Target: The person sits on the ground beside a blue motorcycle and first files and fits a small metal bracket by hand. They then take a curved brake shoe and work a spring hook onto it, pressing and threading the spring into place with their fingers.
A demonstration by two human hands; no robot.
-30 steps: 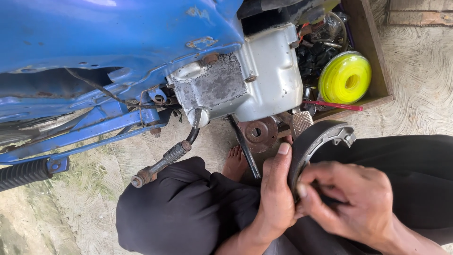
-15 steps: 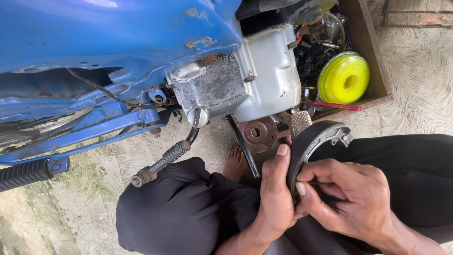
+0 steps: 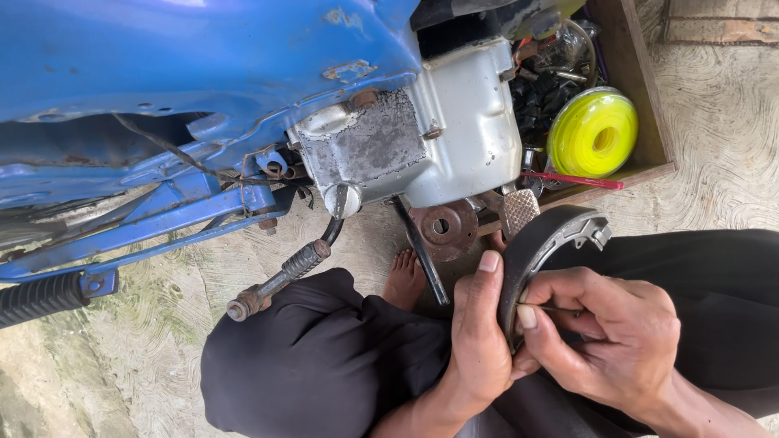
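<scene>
Brake shoe (image 3: 542, 243), a dark curved metal arc, stands on edge over the person's lap. Left hand (image 3: 479, 341) braces its outer curve, fingers flat along the lining. Right hand (image 3: 604, 337) is closed around its inner side, pinching something thin, perhaps a spring or wire. Just above sit a blue motorcycle frame (image 3: 187, 73), its silver engine case (image 3: 462, 122), and a wooden box (image 3: 641, 122) holding a yellow spool (image 3: 592, 134). If tensioned, that thin piece could snap free and nick fingers.

Left hand (image 3: 479, 341) and right hand (image 3: 604, 332) both grip a curved brake shoe (image 3: 540, 243) below the blue motorcycle's engine casing (image 3: 454, 130), near a yellow spool (image 3: 592, 134).
</scene>
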